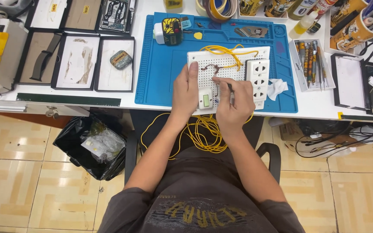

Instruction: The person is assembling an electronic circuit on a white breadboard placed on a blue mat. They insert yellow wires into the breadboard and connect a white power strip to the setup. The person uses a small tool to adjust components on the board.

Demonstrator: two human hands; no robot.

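A white perforated board [227, 69] lies on a blue work mat [160, 82]. It carries a white socket strip [257, 77], a small white switch [205, 99], a looped yellow wire [229, 51] and a short brown wire [210, 68]. My left hand [185, 91] holds the board's left edge, fingers closed around it. My right hand [235, 101] grips a thin dark tool [230, 89], its tip near the brown wire at the board's middle.
Yellow wire [201, 133] hangs in loops off the desk's front edge onto my lap. Black trays [76, 60] sit to the left, a tool tray [309, 62] and cups of tools [359, 26] to the right. A black bin bag [93, 144] stands on the tiled floor.
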